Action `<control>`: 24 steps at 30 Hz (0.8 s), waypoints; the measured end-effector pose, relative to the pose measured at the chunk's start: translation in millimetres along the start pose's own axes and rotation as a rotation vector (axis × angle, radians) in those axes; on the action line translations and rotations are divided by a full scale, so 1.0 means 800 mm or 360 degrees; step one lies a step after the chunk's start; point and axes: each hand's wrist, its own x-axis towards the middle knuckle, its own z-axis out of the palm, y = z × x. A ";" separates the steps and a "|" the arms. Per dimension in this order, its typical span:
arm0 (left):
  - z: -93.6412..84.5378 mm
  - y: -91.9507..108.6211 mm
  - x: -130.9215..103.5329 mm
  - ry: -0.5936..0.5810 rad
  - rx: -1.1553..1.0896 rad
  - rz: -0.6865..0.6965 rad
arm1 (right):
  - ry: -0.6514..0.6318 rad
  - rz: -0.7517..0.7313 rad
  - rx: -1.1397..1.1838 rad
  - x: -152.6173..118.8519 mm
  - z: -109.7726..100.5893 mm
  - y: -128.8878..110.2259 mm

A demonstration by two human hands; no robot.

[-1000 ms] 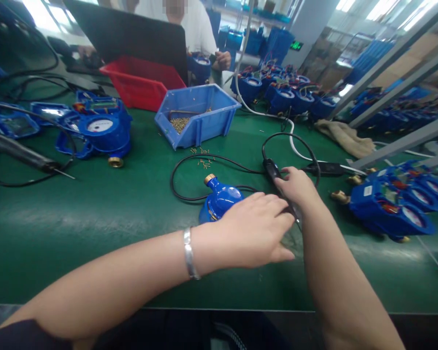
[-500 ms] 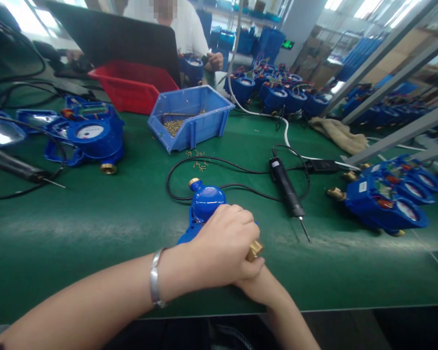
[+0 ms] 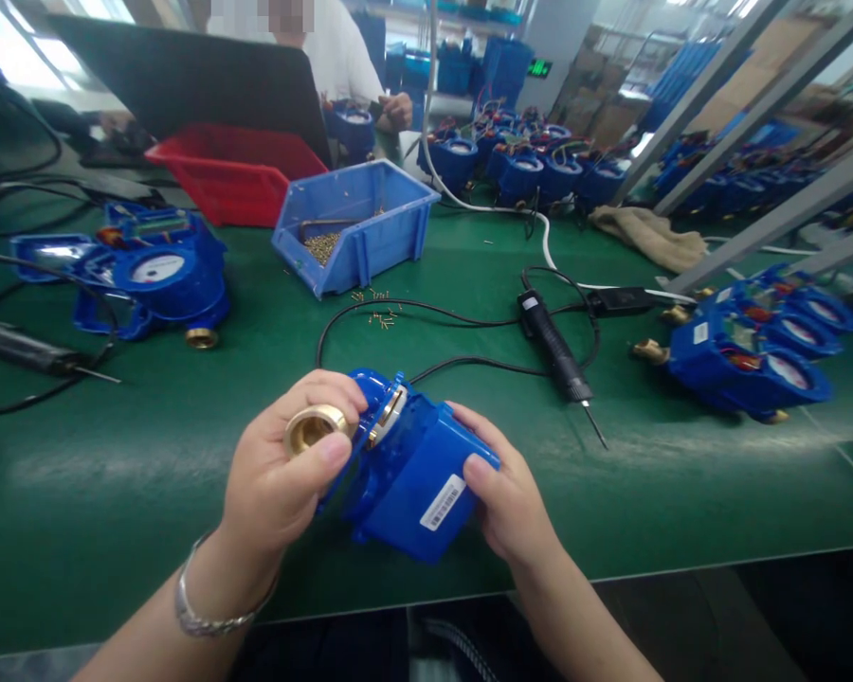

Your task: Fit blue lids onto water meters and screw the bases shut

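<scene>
The left hand curls round the brass fitting of a blue meter, thumb pressed against its rim. The right hand pinches the far side of the boxy housing, thumb on the outer face near the barcode label. The meter is tilted between them, over the near part of the green bench; whether its underside touches the bench, I cannot tell.

To handle it well, let the left hand bear the weight at the brass—probably the heavy end—while the right only guides the housing. Turn both together, since the two parts may not be tightly joined, and keep fingertips out of the gap between them.

Just beyond, the black cable runs close to the meter, so lift clear of it. The screwdriver lies to the right, its bit pointing toward the near edge—mind the forearm there. Loose screws lie before the blue bin; avoid sweeping them.
</scene>
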 end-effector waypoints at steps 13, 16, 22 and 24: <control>0.018 0.012 -0.019 -0.0120 0.0248 0.0039 | -0.0081 0.0061 -0.0044 -0.011 -0.007 -0.006; 0.024 0.012 -0.017 -0.0160 0.0309 0.0061 | -0.0077 0.0058 -0.0057 -0.011 -0.007 -0.006; 0.027 0.014 -0.016 -0.0226 0.0367 0.0084 | -0.0018 0.0080 0.0005 -0.008 -0.002 -0.010; 0.026 0.015 -0.014 -0.0279 0.0386 0.0104 | -0.0003 0.0115 0.0022 -0.007 0.000 -0.013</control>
